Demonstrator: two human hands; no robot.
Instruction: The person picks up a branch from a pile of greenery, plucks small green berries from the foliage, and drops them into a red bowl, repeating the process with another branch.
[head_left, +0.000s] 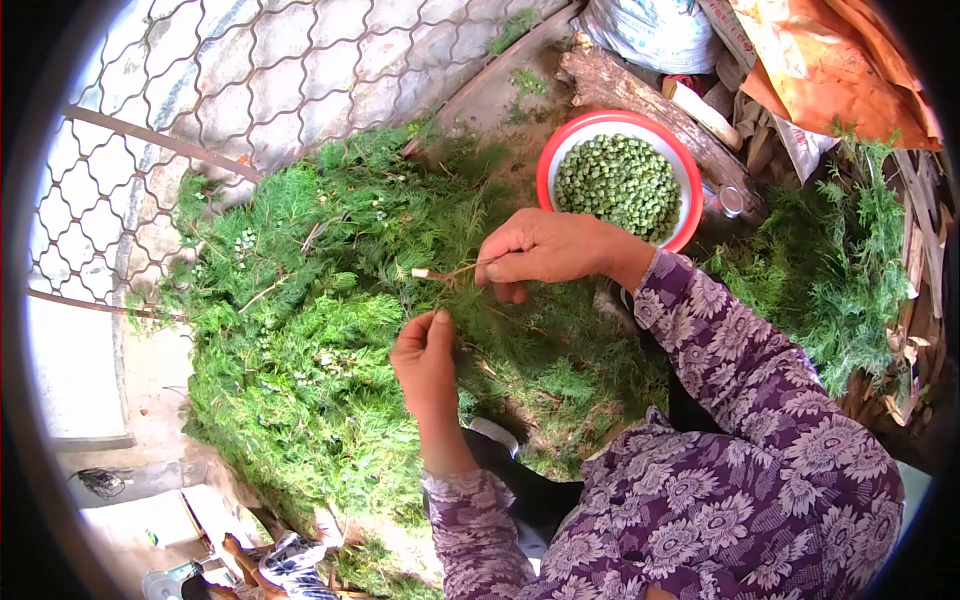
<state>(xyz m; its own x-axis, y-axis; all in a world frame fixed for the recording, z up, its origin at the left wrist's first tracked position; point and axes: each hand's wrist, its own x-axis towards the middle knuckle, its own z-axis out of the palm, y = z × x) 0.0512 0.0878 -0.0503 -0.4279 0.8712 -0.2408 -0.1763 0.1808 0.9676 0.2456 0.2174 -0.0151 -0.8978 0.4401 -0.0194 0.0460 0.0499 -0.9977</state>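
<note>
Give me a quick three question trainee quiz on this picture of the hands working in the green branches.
1. True or false: the red bowl holds green berries.
2. What does the right hand pinch: A a thin twig, B a knife, C a rope?
3. Where is the left hand relative to the right?

Key: 1 true. 2 A. 3 Below it, gripping foliage of the green branch pile.
</note>
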